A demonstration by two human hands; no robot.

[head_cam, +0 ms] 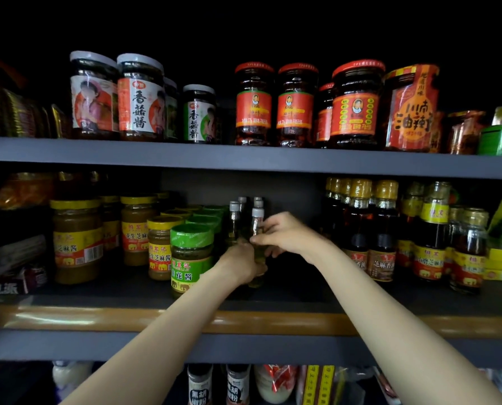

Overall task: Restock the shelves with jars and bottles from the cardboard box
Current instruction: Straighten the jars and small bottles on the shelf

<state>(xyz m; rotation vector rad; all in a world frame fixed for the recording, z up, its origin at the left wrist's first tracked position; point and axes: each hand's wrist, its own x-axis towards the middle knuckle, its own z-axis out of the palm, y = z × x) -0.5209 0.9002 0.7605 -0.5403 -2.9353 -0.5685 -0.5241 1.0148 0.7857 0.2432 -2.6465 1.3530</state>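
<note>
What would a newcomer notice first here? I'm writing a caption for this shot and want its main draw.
Both bare hands meet mid-frame on the middle shelf: the left hand and the right hand hold a small clear bottle with a white cap, among similar bottles. Just left stands a green-lidded jar beside yellow-lidded jars. On the shelf above, red-labelled chilli jars line the right half.
</note>
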